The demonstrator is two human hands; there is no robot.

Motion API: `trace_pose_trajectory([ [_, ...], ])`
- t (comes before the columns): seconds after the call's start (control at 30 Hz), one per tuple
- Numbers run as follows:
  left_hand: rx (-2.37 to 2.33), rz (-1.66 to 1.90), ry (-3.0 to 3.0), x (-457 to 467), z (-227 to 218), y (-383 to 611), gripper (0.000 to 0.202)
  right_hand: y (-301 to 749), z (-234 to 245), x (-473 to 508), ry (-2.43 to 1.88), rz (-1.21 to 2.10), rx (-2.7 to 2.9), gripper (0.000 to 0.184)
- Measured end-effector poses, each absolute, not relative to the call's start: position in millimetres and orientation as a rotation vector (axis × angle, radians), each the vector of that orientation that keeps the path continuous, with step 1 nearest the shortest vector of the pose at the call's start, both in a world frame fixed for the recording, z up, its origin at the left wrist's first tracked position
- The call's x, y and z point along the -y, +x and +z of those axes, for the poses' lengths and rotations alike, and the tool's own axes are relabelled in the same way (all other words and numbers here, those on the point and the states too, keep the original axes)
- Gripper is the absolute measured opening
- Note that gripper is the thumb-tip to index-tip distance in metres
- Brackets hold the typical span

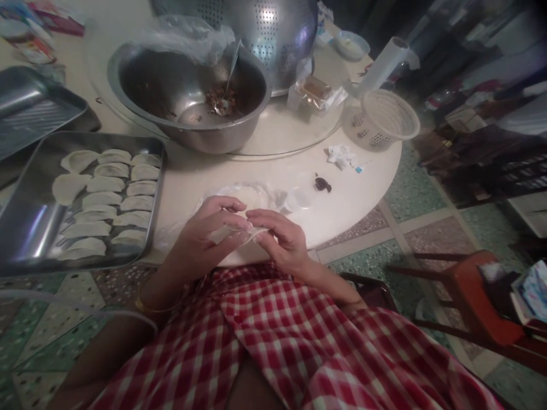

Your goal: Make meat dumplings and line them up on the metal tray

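Close to the table's front edge, my left hand and my right hand meet at a pale dumpling. The thumbs and fingers of both hands pinch its edge, and most of it is hidden behind them. Just beyond my fingers lie white dumpling wrappers in clear plastic. To the left, a metal tray holds folded dumplings in rows. A large steel bowl farther back contains some brown filling with a spoon standing in it.
A steel colander stands behind the bowl. At the right are a white plastic basket, a clear packet, crumpled paper and a dark scrap. An orange chair stands on the tiled floor.
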State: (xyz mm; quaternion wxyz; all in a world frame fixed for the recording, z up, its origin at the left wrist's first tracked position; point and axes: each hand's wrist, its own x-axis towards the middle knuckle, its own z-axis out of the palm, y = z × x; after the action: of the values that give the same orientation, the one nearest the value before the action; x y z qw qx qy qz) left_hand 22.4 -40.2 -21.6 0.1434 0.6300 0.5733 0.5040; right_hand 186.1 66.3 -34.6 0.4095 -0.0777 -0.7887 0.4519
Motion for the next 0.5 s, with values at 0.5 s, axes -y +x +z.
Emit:
trace_pose_trajectory([
  [0.5,-1.665,1.630,1.548,29,-26,36,0.008,183,-39,-63,-0.236,1.195,1.903,0.020],
])
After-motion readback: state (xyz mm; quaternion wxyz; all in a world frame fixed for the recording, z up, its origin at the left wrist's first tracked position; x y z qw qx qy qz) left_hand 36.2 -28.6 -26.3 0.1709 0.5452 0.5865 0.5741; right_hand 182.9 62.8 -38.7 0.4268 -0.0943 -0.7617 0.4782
